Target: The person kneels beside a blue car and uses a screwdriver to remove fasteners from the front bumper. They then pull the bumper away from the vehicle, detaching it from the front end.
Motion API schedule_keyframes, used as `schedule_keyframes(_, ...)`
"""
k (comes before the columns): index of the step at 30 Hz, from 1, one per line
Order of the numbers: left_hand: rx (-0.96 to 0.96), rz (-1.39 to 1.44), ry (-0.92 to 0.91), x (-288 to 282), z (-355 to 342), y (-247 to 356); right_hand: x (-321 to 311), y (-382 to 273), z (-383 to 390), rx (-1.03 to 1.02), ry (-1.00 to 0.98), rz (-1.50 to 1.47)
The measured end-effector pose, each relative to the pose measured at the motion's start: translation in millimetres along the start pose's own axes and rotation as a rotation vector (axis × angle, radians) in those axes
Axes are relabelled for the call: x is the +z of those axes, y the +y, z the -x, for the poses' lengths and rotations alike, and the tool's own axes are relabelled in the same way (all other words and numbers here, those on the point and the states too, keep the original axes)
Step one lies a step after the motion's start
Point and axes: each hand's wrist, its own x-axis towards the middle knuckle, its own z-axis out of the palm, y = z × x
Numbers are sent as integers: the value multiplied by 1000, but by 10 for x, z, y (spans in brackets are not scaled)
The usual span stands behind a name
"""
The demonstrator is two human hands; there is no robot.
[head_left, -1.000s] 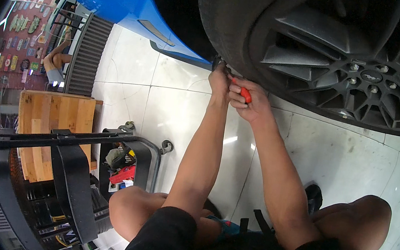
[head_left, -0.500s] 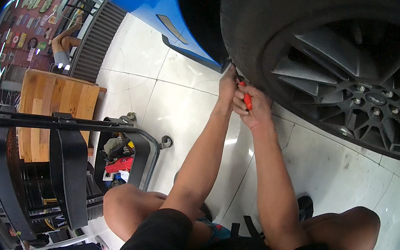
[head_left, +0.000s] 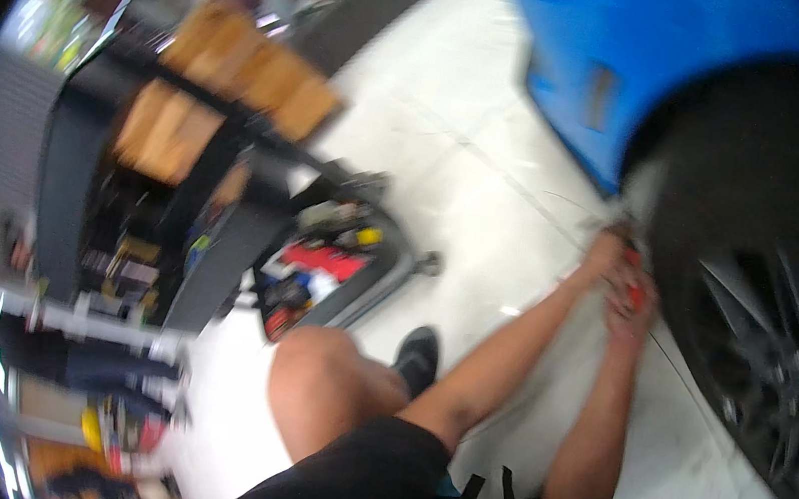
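My right hand (head_left: pixel 629 312) is closed round a red-handled tool (head_left: pixel 635 297); motion smear hides its exact kind. Just beyond it, my left hand (head_left: pixel 605 254) reaches to the tool's front end, by the lower edge of the blue car bumper (head_left: pixel 583 82). Its fingers are too blurred to read. Both hands are low, close to the floor, beside the black tire (head_left: pixel 671 215). The dark multi-spoke wheel rim (head_left: pixel 788 361) lies to their right.
On my left stands a black rolling cart (head_left: pixel 385 283) with red and yellow items in its tray. Wooden boxes (head_left: pixel 252 64) are behind it. My left foot (head_left: pixel 417 358) rests on the white tiled floor (head_left: pixel 455 287). Another person's dark-clothed legs (head_left: pixel 116 374) show at the lower left.
My view has swung left, so car, wheel and hands sit farther right in the picture and the cart shows more. The hands keep their place by the bumper's lower edge, with the red-handled tool.
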Motion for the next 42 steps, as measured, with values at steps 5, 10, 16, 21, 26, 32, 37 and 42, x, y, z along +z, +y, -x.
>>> schedule_keyframes(5,444,-833,281,-116,154,-687,-913,124,-151,-102,-461,235)
schedule_keyframes(10,287,-756,172,362,45,278,-1131,-675,-361,-596,118,1325)
schedule_keyframes(16,132,-1121,161,185,96,411,-1291,-328,-331,-583,-8,1449)
schedule_keyframes(21,111,-1371,12,342,74,907,-1506,-571,-578,-727,-12,1628)
schedule_keyframes(26,13,-1435,65,227,156,738,-1618,-275,-564,-1037,-351,1902)
schedule_keyframes(32,85,-1375,178,705,-181,972,-2046,-1001,-1207,-570,-78,1257)
schedule_keyframes(37,-25,-1255,180,387,548,950,-1686,-398,-739,380,-727,24)
schedule_keyframes(42,82,-1199,180,380,573,1099,-1401,-356,-761,-273,-195,974)
